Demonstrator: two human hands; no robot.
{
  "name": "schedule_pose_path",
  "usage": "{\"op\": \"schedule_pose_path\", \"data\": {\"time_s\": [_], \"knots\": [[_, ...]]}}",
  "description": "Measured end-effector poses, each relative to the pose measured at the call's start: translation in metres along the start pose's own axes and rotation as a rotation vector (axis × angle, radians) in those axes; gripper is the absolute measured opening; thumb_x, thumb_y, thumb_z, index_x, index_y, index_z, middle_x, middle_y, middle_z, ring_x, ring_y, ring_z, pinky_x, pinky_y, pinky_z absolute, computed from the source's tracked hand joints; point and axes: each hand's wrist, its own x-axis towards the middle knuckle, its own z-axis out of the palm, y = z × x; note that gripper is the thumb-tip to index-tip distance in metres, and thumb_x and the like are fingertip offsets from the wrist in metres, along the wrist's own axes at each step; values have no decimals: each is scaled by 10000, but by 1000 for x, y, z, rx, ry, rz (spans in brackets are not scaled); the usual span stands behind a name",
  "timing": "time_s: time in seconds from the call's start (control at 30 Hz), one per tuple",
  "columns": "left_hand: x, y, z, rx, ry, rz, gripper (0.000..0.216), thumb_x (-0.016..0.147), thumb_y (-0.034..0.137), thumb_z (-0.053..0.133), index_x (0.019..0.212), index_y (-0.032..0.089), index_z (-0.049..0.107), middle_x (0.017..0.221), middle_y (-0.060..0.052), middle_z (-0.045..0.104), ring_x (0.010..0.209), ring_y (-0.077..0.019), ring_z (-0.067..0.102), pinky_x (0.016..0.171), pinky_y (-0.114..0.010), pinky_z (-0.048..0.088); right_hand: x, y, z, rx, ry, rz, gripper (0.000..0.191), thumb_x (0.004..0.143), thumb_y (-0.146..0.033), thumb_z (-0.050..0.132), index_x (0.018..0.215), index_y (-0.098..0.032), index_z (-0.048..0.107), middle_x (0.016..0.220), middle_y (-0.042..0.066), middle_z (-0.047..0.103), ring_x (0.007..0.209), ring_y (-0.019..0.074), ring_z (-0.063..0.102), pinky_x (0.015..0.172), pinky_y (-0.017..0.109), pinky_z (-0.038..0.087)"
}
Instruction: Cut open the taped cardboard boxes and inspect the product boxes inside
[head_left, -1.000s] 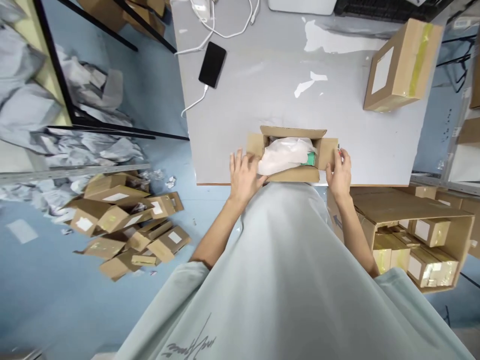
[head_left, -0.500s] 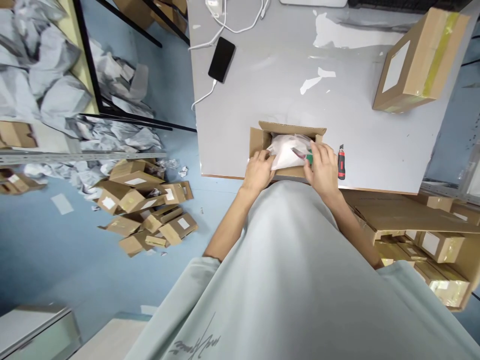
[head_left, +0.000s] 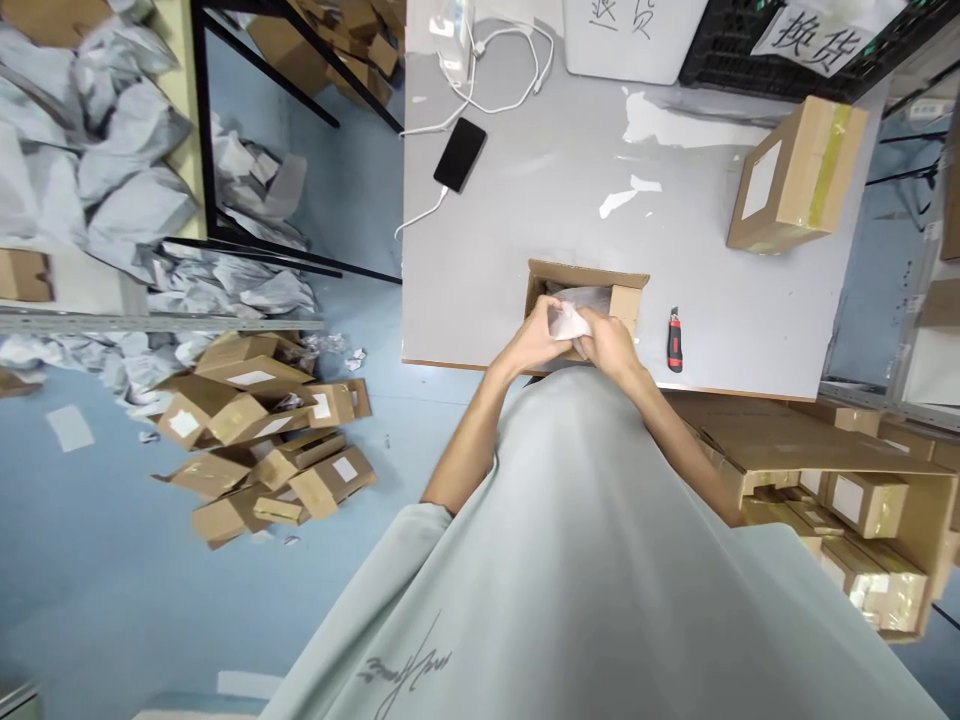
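An open cardboard box (head_left: 586, 273) stands at the front edge of the table, close to my body. White wrapping, thin and crumpled, bunches up over the box; I cannot tell if it is paper or plastic. My left hand (head_left: 541, 333) pinches the left side of this white wrapping (head_left: 570, 321). From the other side my right hand (head_left: 606, 340) grips it too, fingers curled near the right flap. Greyish translucent film shows inside the box behind my fingers. What lies under the wrapping is hidden. To the right of the box rests a red and black utility knife (head_left: 675, 341).
A taped carton (head_left: 799, 180) stands at the table's right. A phone (head_left: 460, 155) on a white cable lies at the left. At the back is a black crate (head_left: 720, 55). Opened boxes (head_left: 262, 430) litter the floor left; a large carton (head_left: 817, 440) holds boxes at right.
Both hands have come closer together over the box and now bunch the white wrapping between them. The green patch by my right fingers no longer shows. The view has shifted, revealing more of the table's back.
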Motion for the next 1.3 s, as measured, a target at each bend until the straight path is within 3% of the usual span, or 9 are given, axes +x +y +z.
{"op": "schedule_pose_path", "data": {"time_s": [0.2,0.33,0.47,0.6,0.77,0.93,1.1,1.23,1.3], "knots": [[-32,19,-37,-529,-74,4,620,831,593,770,1329,286,564,1353,-110,746,1223,-316,760,978,-416,639,-17,-24,-7,321,214,-146,281,1043,-283,588,1230,-257,797,1056,32,823,973,270,754,903,393,634],[-31,31,-55,-550,178,52,513,844,602,873,1145,271,621,1162,-57,770,1069,-257,780,894,-349,646,-6,-59,-27,224,338,-257,257,1090,-334,600,1239,-298,807,1327,69,777,1296,306,694,1130,481,606],[-21,34,-85,-483,498,165,493,893,615,910,1096,266,626,1110,-30,734,1109,-244,773,953,-347,652,15,-86,-46,155,344,-338,533,1076,-366,666,1602,-304,608,1649,111,596,1558,317,555,1296,511,516],[-14,14,-129,-336,775,225,399,960,500,879,1152,255,629,1184,-30,697,1245,-258,743,1091,-384,626,43,-101,-43,173,305,-351,722,1141,-482,602,1787,-296,337,1683,138,572,1539,338,578,1256,566,550],[-3,-34,-151,-149,959,159,230,975,257,722,1188,227,643,1237,-49,697,1244,-220,734,1160,-374,590,64,-121,-23,201,286,-355,570,1184,-572,501,1686,-303,534,1546,121,679,1318,300,716,1121,524,639],[24,-74,-120,-68,879,-40,315,918,117,594,1209,218,659,1290,-82,752,1300,-221,730,1164,-364,583,50,-120,-14,199,312,-242,423,1182,-510,507,1359,-244,784,1290,99,817,1090,262,787,1005,430,667],[47,-94,-93,94,461,-163,619,886,235,818,1470,189,619,1553,-185,698,1513,-312,650,1274,-490,526,21,-80,-13,152,350,-23,386,1150,-456,516,1242,-239,821,1207,98,862,1041,271,809,954,420,673],[31,-75,-85,224,348,-103,1070,801,375,984,1713,194,454,1860,-248,359,1770,-420,292,1413,-603,346,1,-33,-7,94,353,187,393,1098,-377,539,1334,-199,798,1252,140,865,1034,305,828,1006,481,671],[16,-49,-77,249,373,-4,1052,880,397,924,1768,237,383,1909,-198,269,1804,-422,172,1429,-641,295,-3,-15,1,93,322,271,448,1089,-326,514,1434,-173,756,1344,166,846,1119,327,832,1075,521,656]]}}
